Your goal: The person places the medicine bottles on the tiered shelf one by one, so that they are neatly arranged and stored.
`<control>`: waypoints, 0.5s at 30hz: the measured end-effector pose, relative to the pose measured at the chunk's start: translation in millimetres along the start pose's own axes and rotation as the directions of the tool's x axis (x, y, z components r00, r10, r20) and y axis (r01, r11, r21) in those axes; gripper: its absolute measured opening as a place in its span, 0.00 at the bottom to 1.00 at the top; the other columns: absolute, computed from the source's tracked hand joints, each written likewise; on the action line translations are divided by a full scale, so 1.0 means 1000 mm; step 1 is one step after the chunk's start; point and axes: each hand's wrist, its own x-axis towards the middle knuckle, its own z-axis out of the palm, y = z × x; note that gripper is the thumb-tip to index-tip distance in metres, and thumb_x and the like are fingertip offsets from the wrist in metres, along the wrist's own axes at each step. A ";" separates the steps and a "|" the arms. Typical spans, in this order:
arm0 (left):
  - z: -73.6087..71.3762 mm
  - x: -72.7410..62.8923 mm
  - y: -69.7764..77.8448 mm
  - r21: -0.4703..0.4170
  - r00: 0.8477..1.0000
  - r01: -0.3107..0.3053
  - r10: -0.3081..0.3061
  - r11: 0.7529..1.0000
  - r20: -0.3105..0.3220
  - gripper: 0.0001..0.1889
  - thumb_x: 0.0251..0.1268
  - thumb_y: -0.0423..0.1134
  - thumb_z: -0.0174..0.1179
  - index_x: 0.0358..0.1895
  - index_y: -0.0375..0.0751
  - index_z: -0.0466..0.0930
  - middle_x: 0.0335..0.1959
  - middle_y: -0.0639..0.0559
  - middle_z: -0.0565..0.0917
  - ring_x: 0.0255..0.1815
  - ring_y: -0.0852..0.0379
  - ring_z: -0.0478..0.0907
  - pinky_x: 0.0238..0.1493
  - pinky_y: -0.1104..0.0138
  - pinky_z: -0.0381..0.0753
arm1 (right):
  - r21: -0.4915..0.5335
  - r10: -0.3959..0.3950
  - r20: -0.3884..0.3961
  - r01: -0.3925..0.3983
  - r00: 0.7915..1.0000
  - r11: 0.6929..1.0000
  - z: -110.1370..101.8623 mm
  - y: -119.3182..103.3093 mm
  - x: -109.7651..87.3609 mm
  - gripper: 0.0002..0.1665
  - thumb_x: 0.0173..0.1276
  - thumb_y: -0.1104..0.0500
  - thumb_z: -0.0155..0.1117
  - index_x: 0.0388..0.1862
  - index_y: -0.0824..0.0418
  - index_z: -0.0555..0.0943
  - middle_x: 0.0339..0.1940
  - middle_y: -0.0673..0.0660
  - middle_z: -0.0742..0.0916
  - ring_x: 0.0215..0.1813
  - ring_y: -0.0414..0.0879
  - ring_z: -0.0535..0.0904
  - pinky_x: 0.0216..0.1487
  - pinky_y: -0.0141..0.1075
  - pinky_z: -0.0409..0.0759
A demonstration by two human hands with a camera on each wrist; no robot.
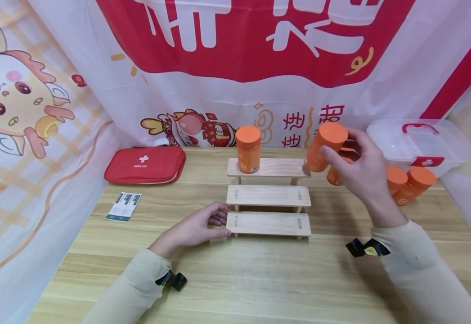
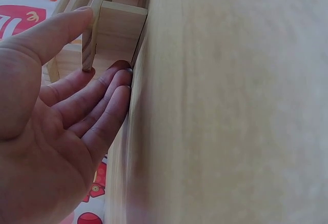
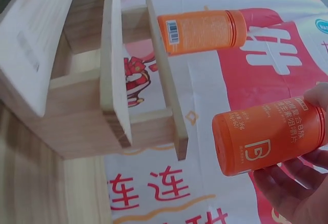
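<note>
My right hand (image 1: pixel 362 168) grips an orange supplement bottle (image 1: pixel 326 144) near its lid, above the right end of the top step of a three-step wooden stand (image 1: pixel 267 195). In the right wrist view, that bottle (image 3: pixel 269 136) hangs apart from the step. Another orange bottle (image 1: pixel 248 150) stands upright on the top step's left side. My left hand (image 1: pixel 199 225) is at the left end of the lowest step; the left wrist view shows its thumb and forefinger pinching the step's end (image 2: pixel 91 42), with the other fingers loosely extended below.
More orange bottles (image 1: pixel 416 183) stand on the table right of the stand, partly behind my right hand. A clear first-aid box (image 1: pixel 458 148) sits at the back right. On the left lie a red first-aid pouch (image 1: pixel 144 166) and a printed card (image 1: pixel 123 206). A printed cloth (image 1: pixel 203 99) hangs behind.
</note>
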 end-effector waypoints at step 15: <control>0.000 0.001 -0.001 0.005 1.000 -0.009 0.009 1.000 -0.006 0.30 0.71 0.41 0.74 0.71 0.40 0.73 0.62 0.46 0.84 0.64 0.51 0.82 0.71 0.56 0.85 | 0.058 -0.075 0.051 0.072 0.996 0.996 0.025 -0.016 0.009 0.38 0.74 0.50 0.74 0.78 0.56 0.75 0.69 0.62 0.85 0.60 0.50 0.81 0.56 0.17 0.80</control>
